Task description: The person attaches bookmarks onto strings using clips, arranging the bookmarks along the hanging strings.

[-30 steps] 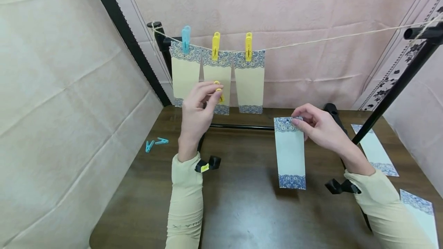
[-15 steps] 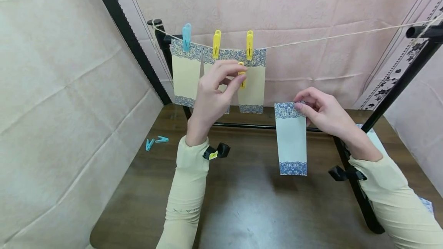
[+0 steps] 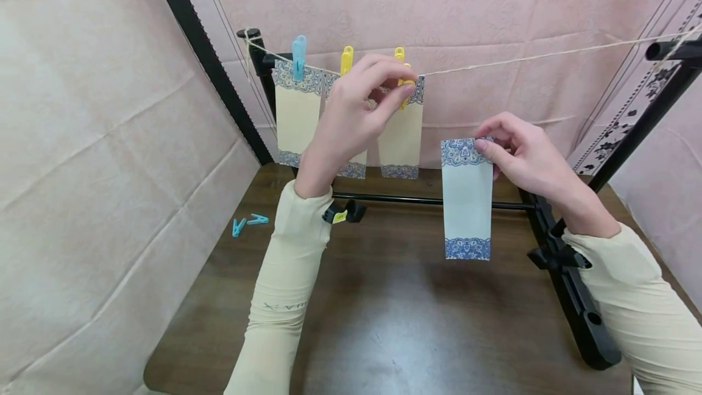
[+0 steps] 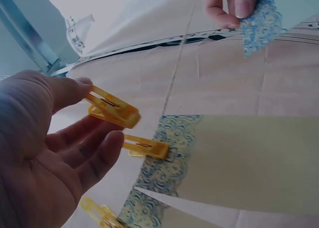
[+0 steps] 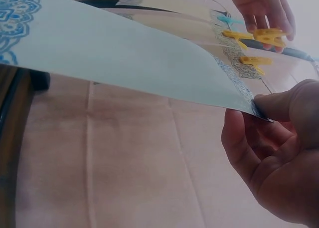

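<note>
My left hand [image 3: 359, 105] pinches a yellow clothespin [image 4: 113, 107] between thumb and fingers, in front of the hung cards and close to the string. By its top right corner, my right hand [image 3: 529, 154] holds a pale card [image 3: 467, 200] with blue lace-patterned ends; the card hangs down over the table. Left of it, three similar cards hang side by side from the string [image 3: 526, 61]. A blue clothespin [image 3: 298, 58] clips the leftmost card [image 3: 298, 114]. Yellow clothespins clip the other two, and my left hand partly covers these in the head view.
Two light-blue clothespins [image 3: 258, 219] lie on the brown table [image 3: 395, 322] at the left. Black posts [image 3: 652, 105] carry the string's ends, with a black crossbar [image 3: 384, 199] low between them. A black foot [image 3: 581, 309] runs along the right side. Pale cloth hangs behind and at the sides.
My left hand has risen and moved right with the yellow clothespin, up to string height. The right hand has lifted the card higher, away from the table.
</note>
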Action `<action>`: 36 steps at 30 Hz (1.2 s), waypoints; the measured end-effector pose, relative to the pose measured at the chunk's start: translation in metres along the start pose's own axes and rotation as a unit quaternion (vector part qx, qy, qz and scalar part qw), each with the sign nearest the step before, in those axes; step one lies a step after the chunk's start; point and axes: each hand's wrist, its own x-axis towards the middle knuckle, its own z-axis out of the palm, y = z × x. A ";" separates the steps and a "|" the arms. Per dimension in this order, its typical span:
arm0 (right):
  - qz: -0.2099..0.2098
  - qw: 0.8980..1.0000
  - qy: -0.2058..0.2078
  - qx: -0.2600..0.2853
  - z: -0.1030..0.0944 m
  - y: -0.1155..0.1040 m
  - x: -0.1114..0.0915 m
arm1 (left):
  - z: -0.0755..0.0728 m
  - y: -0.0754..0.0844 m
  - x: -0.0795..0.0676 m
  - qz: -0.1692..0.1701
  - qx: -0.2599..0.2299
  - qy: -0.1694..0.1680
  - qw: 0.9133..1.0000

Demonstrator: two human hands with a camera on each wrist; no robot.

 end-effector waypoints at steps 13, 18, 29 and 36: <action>-0.006 1.000 0.013 -0.004 -0.016 -0.009 0.021 | 0.006 0.009 0.035 -0.024 -0.007 -0.032 0.999; -0.025 0.999 0.034 -0.004 -0.017 -0.012 0.031 | 0.011 0.015 0.047 -0.081 -0.050 -0.047 0.994; -0.026 0.997 0.047 0.048 -0.012 -0.015 0.047 | 0.019 0.028 0.053 -0.131 -0.100 -0.002 0.986; -0.020 0.995 0.065 0.078 -0.014 -0.013 0.053 | 0.031 0.027 0.062 -0.162 -0.119 0.011 0.979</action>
